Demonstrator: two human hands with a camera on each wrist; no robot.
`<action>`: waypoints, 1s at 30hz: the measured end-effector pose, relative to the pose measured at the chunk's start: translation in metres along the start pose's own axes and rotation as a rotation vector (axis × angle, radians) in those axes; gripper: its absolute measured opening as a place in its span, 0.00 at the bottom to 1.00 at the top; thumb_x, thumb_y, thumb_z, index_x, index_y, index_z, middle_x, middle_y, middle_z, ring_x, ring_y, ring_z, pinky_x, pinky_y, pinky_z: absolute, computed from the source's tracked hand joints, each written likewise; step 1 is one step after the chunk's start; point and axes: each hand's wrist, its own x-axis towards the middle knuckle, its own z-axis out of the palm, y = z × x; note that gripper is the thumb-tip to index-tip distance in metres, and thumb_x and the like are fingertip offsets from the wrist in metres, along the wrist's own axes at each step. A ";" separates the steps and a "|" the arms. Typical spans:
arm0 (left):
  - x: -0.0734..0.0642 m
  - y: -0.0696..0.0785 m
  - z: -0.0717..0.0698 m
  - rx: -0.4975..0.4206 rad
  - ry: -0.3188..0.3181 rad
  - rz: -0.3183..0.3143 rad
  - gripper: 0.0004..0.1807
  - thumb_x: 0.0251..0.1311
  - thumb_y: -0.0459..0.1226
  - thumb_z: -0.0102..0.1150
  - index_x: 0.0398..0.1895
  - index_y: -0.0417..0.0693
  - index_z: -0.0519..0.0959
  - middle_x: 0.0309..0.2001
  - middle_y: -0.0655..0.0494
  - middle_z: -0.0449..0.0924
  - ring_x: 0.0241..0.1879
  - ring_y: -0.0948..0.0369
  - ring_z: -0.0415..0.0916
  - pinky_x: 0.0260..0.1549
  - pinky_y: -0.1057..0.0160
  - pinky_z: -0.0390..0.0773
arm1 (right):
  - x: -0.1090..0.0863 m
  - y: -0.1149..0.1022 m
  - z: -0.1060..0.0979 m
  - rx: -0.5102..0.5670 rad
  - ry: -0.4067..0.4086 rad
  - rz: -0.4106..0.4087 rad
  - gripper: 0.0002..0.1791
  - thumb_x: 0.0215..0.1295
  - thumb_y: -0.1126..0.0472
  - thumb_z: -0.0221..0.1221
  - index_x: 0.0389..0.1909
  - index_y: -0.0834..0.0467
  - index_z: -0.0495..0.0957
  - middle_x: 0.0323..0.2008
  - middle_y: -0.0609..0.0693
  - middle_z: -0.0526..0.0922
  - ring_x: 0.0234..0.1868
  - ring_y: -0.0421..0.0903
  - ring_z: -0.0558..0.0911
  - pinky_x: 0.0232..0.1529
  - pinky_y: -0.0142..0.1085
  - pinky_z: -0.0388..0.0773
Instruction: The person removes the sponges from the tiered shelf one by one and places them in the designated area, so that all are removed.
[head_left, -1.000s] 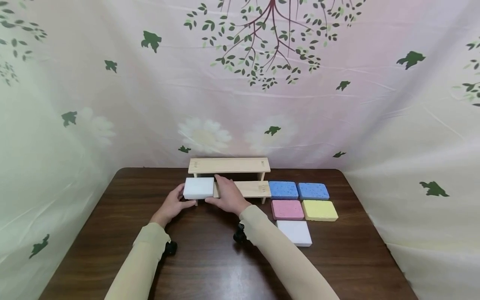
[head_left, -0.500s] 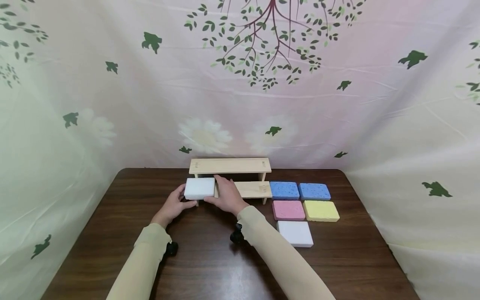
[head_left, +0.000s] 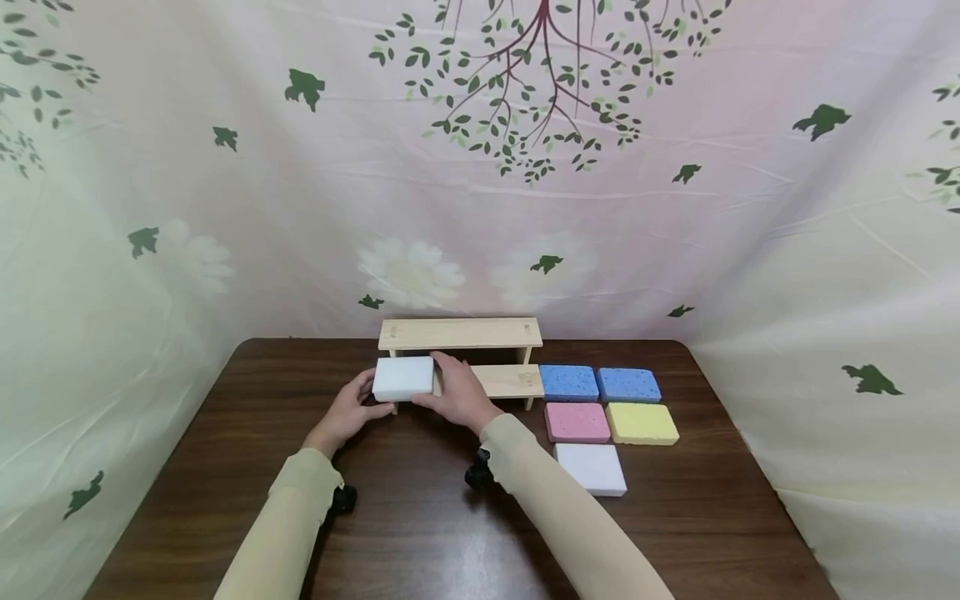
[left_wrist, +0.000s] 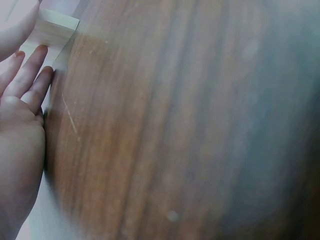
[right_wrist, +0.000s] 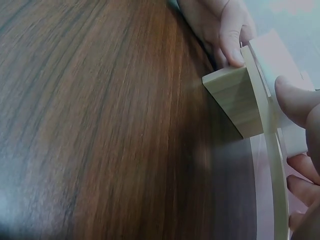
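Note:
A white sponge (head_left: 403, 379) lies flat over the left end of the lower step of a small two-tier wooden stand (head_left: 510, 381). My right hand (head_left: 461, 396) pinches the sponge's right end, thumb at the front and fingers behind. In the right wrist view, the right thumb (right_wrist: 295, 100) presses the sponge's near side (right_wrist: 280, 60). At the stand's left end is my left hand (head_left: 347, 412), its fingers beside the sponge and its thumb at the stand's front corner. The left wrist view shows the left fingers (left_wrist: 32, 75) fairly straight.
Right of the stand lie two blue sponges (head_left: 569, 382) (head_left: 628, 385), with a pink sponge (head_left: 577, 422) and a yellow sponge (head_left: 642, 423) in front. Nearer still is another white sponge (head_left: 590, 469). A printed curtain (head_left: 480, 208) surrounds the dark wooden table (head_left: 420, 533).
The white sponge on the stand has shifted slightly to the right relative to the stand's left edge. Both hands stay in nearly the same place.

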 end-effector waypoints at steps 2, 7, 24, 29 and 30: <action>0.000 -0.001 -0.001 -0.010 0.001 0.001 0.46 0.62 0.34 0.75 0.80 0.40 0.61 0.74 0.36 0.70 0.75 0.40 0.63 0.75 0.38 0.58 | -0.002 0.001 -0.001 0.016 -0.004 0.008 0.49 0.65 0.42 0.72 0.79 0.60 0.62 0.71 0.58 0.75 0.67 0.55 0.76 0.70 0.51 0.71; 0.001 -0.002 -0.001 -0.004 -0.006 -0.001 0.46 0.62 0.34 0.75 0.80 0.43 0.61 0.76 0.37 0.67 0.77 0.40 0.60 0.75 0.37 0.57 | -0.005 0.005 -0.004 0.047 -0.011 0.023 0.50 0.64 0.43 0.73 0.79 0.59 0.62 0.72 0.57 0.74 0.68 0.54 0.76 0.67 0.49 0.74; -0.004 0.009 -0.001 -0.045 -0.026 0.001 0.43 0.63 0.28 0.70 0.79 0.37 0.60 0.77 0.33 0.64 0.78 0.37 0.57 0.76 0.38 0.56 | -0.026 0.013 -0.025 0.057 0.008 -0.046 0.51 0.61 0.45 0.76 0.78 0.63 0.63 0.72 0.59 0.74 0.70 0.55 0.75 0.70 0.49 0.73; 0.000 -0.001 0.000 -0.035 -0.012 -0.003 0.44 0.63 0.32 0.73 0.79 0.42 0.62 0.76 0.36 0.66 0.78 0.40 0.58 0.75 0.38 0.57 | -0.034 0.015 -0.033 0.045 0.015 -0.048 0.51 0.61 0.45 0.76 0.77 0.63 0.64 0.72 0.59 0.73 0.71 0.54 0.75 0.71 0.49 0.72; 0.000 -0.002 0.000 -0.030 -0.014 -0.002 0.44 0.63 0.33 0.73 0.80 0.42 0.61 0.76 0.37 0.66 0.78 0.40 0.58 0.75 0.38 0.57 | -0.036 0.016 -0.034 0.037 0.013 -0.047 0.51 0.61 0.45 0.76 0.78 0.63 0.64 0.72 0.59 0.73 0.71 0.54 0.74 0.71 0.49 0.72</action>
